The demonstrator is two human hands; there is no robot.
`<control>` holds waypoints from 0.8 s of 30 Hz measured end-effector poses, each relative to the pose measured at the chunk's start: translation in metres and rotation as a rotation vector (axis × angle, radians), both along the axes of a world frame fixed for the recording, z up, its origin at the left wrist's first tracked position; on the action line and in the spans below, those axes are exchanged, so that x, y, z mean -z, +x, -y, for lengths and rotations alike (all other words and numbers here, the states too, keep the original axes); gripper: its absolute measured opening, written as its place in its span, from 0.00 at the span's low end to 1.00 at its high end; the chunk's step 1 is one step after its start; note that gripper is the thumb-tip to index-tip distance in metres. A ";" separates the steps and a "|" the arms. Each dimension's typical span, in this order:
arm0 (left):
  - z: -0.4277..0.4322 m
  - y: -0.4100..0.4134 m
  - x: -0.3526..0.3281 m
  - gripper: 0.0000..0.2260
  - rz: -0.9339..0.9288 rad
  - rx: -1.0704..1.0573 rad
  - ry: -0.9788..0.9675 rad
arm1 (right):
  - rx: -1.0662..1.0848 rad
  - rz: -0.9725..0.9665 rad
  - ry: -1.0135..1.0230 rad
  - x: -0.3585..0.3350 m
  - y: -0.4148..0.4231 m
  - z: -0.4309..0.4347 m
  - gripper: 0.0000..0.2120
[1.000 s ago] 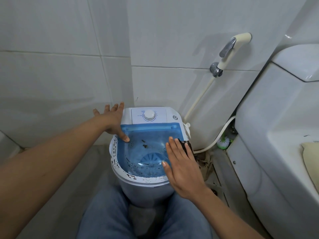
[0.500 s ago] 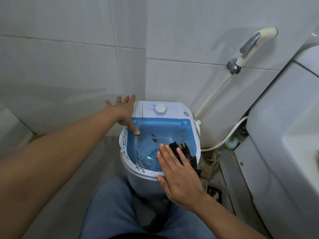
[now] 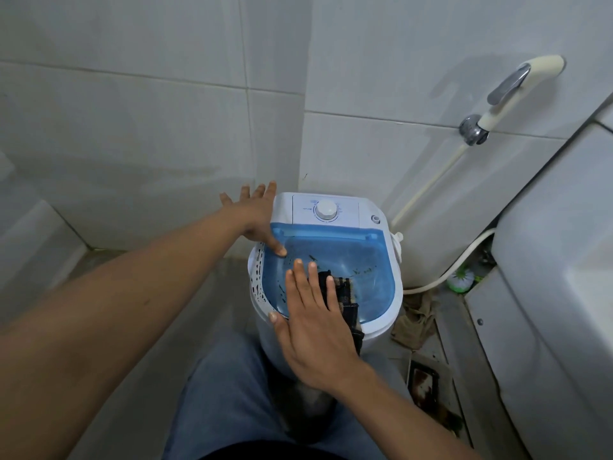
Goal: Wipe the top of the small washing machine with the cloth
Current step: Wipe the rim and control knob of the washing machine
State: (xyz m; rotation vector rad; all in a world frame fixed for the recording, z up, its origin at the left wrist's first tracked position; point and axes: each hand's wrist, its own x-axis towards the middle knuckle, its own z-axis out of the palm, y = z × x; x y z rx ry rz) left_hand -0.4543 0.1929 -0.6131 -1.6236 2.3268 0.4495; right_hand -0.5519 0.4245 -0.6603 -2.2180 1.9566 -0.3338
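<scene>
With the right hand (image 3: 315, 330) flat on the dark cloth (image 3: 345, 297), press evenly across the blue lid (image 3: 371, 273) (left hand (image 3: 257, 215), spread open, steadies the washer).

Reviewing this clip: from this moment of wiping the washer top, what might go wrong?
The right hand presses the dark cloth flat, with no grip, and part hangs over the rim; it may slip off.

Dark specks remain on the blue lid beyond the cloth and may get missed.

The left hand only steadies the washing machine; hard strokes might shift it.
</scene>
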 end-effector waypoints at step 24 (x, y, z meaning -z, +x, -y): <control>0.000 0.010 0.008 0.70 -0.111 0.017 0.009 | -0.113 -0.164 -0.052 0.020 -0.010 0.011 0.36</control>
